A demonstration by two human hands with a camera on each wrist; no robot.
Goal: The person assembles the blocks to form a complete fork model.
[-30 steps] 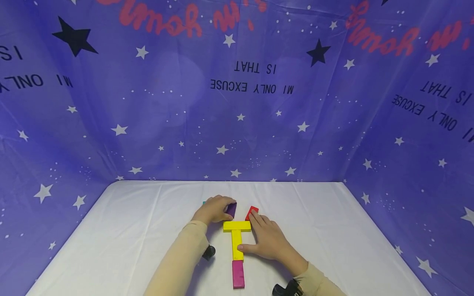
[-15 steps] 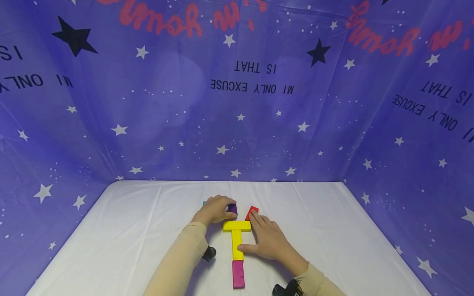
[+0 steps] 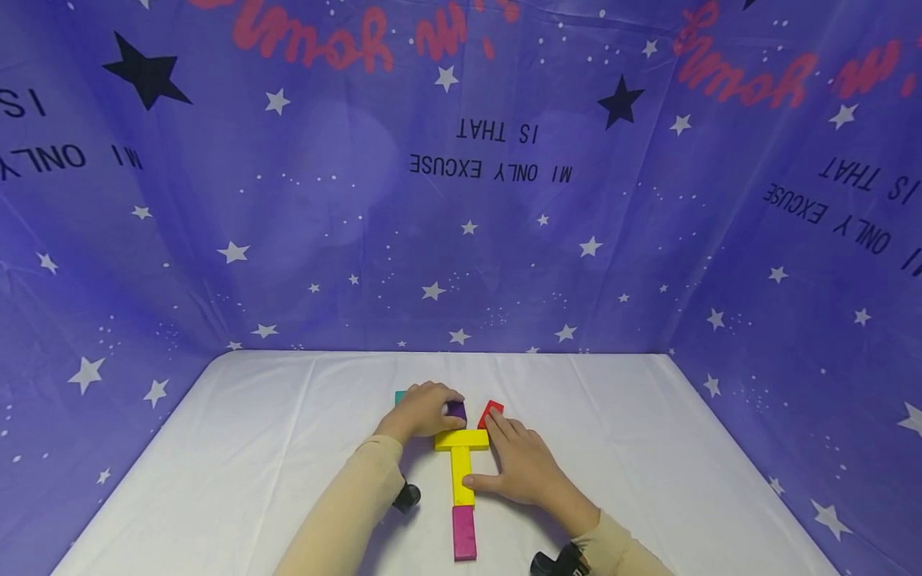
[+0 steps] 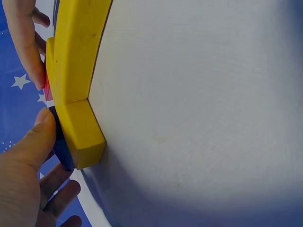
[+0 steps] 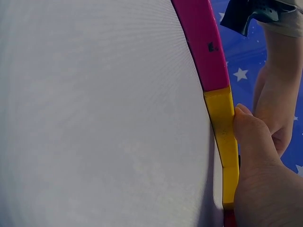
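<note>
My left hand (image 3: 421, 412) pinches a dark purple block (image 3: 457, 411) between thumb and fingers, just behind the left part of a yellow crosswise block (image 3: 462, 440). In the left wrist view the purple block (image 4: 62, 142) appears right beside the yellow one. A second yellow block (image 3: 461, 480) runs toward the front from the crosswise one, making a T, and a magenta block (image 3: 464, 534) continues the line. My right hand (image 3: 526, 464) lies with fingers extended, fingertips on a tilted red block (image 3: 493, 411) and thumb touching the edge of the lengthwise yellow block.
A teal block (image 3: 400, 397) is partly hidden behind the left hand. The white cloth-covered table (image 3: 252, 480) is enclosed by purple star-printed curtains (image 3: 446, 240). Black wrist cameras (image 3: 406, 495) stick out below both sleeves.
The purple block has shifted slightly right and turned, with the left hand moving along. More of the teal block shows now. My right hand, the red block and the T stay in place.
</note>
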